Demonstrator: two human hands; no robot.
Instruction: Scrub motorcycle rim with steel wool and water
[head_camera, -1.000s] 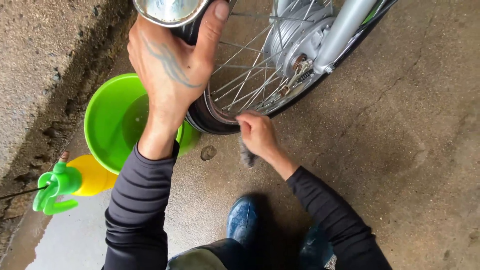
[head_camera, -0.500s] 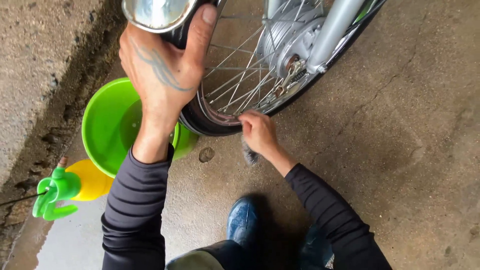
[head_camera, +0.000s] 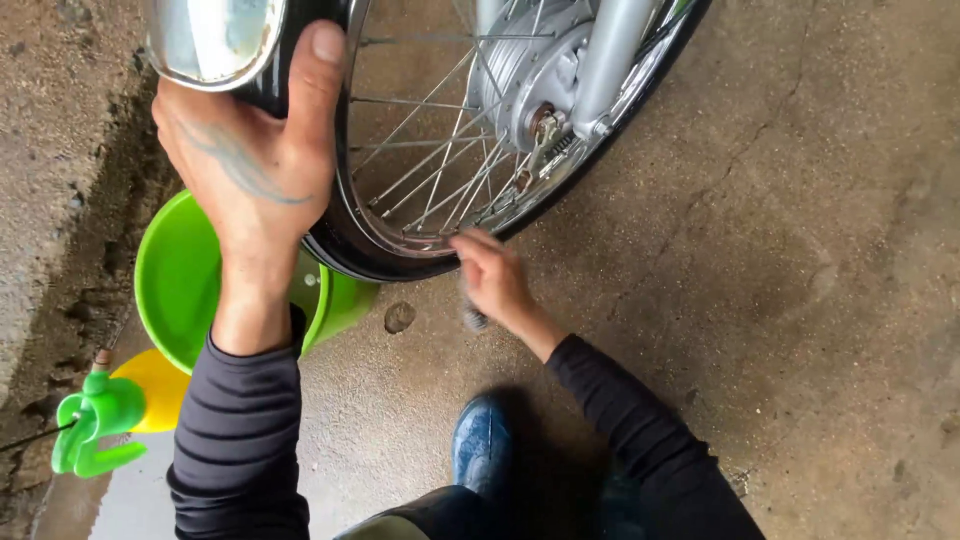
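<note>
The left hand (head_camera: 245, 170) clamps the black tyre (head_camera: 340, 235) beside the chrome mudguard (head_camera: 205, 40); the right hand (head_camera: 495, 280), nearer the wheel rim (head_camera: 420, 235) just above, pinches a small dark brush (head_camera: 473, 318).

The right hand (head_camera: 497, 278) has slid up the wheel rim (head_camera: 400, 245) — nearer the spokes.

Your wheel (head_camera: 480, 130) and chrome fender (head_camera: 210, 40) run off the top edge. Your left forearm hides part of the green bucket (head_camera: 180, 280). The thing in your right hand (head_camera: 495, 280) is blurred, mostly covered.
</note>
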